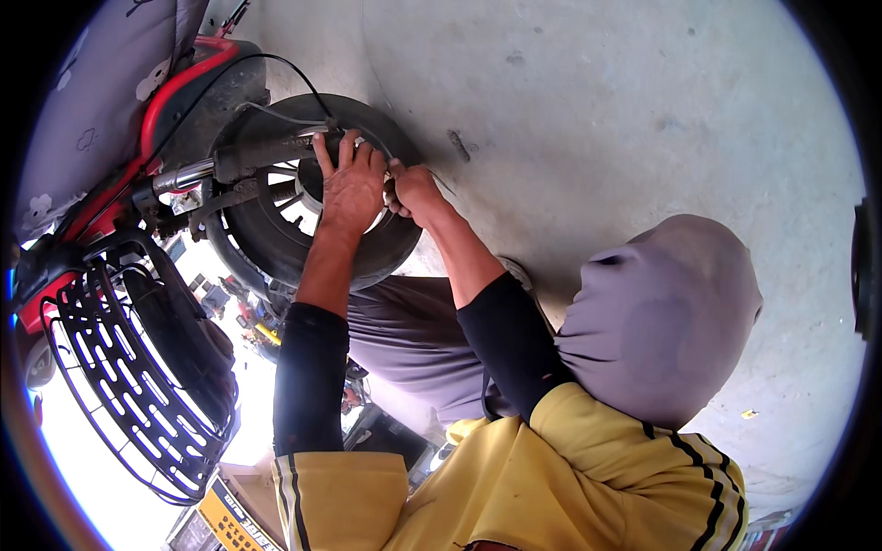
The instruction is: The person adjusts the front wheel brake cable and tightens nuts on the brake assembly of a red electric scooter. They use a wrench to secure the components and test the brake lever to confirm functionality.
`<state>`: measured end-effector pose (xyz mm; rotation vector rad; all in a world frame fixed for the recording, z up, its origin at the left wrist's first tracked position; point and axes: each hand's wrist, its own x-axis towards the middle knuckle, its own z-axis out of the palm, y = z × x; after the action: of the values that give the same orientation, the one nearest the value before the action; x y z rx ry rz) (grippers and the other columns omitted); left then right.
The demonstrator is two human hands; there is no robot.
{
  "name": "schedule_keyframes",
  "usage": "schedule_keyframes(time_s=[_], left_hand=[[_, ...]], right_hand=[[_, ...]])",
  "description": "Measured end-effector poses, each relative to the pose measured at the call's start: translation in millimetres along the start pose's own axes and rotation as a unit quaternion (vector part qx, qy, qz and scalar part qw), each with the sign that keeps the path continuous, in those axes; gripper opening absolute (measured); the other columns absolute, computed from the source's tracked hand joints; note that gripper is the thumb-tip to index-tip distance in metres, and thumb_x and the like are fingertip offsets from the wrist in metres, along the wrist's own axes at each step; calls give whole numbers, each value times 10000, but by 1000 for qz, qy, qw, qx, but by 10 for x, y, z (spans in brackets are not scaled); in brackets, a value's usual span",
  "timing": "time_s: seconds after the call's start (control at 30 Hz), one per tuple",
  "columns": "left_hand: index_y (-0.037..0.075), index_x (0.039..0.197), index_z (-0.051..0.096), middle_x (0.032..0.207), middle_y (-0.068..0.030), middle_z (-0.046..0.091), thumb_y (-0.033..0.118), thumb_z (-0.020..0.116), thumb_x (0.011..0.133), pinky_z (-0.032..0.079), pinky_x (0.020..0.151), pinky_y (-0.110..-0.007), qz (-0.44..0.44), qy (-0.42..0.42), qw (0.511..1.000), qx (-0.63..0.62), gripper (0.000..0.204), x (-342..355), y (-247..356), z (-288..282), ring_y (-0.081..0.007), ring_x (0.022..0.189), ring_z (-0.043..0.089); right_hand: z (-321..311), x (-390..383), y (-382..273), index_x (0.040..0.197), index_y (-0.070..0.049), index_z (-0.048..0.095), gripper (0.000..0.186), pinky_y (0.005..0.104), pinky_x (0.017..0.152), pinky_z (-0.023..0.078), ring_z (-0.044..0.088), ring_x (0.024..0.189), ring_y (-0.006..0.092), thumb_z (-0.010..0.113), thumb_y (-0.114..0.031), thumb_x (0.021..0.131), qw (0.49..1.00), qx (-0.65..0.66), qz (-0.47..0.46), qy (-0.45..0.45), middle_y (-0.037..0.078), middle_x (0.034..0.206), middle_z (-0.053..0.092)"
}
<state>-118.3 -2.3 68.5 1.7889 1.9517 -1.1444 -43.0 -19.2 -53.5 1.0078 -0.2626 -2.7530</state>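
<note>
A wheel with a black tyre [266, 243] and light spokes sits at the front of a red scooter-like vehicle [156, 119]. My left hand [349, 188] lies over the hub beside the lower end of the fork leg [248, 158], its fingers spread. Close against it on the right, my right hand [415, 195] is closed in a fist at the wheel's right side. A small dark part shows under its fingers, too hidden to name. From the vehicle, a black cable [276, 57] arcs over to the hub area.
A black slotted metal basket [138, 386] juts out at lower left. Grey padded fabric [106, 101] hangs over the vehicle at upper left. My bent knee [675, 312] in grey trousers is at right, above the concrete floor [588, 119]. A yellow sign [234, 514] stands at the bottom.
</note>
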Motion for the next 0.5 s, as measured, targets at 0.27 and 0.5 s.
schedule_keyframes(time_s=[0.27,0.5], left_hand=[[47,1053,685,1214,-105,640,177,645,867,80,1178,-761,8,24,1000,1,230,-21,-1,24,-323,1423,400],[34,1021,692,1187,-117,653,154,608,887,98,1183,-749,11,34,999,15,198,-20,-6,30,-332,1397,427]], right_hand=[[18,59,49,773,-74,569,397,283,382,311,467,451,136,499,-299,1092,998,58,-32,17,38,628,523],[-73,-117,-143,720,-25,600,548,333,392,407,531,393,185,477,-415,1085,985,-161,-29,59,61,545,563]])
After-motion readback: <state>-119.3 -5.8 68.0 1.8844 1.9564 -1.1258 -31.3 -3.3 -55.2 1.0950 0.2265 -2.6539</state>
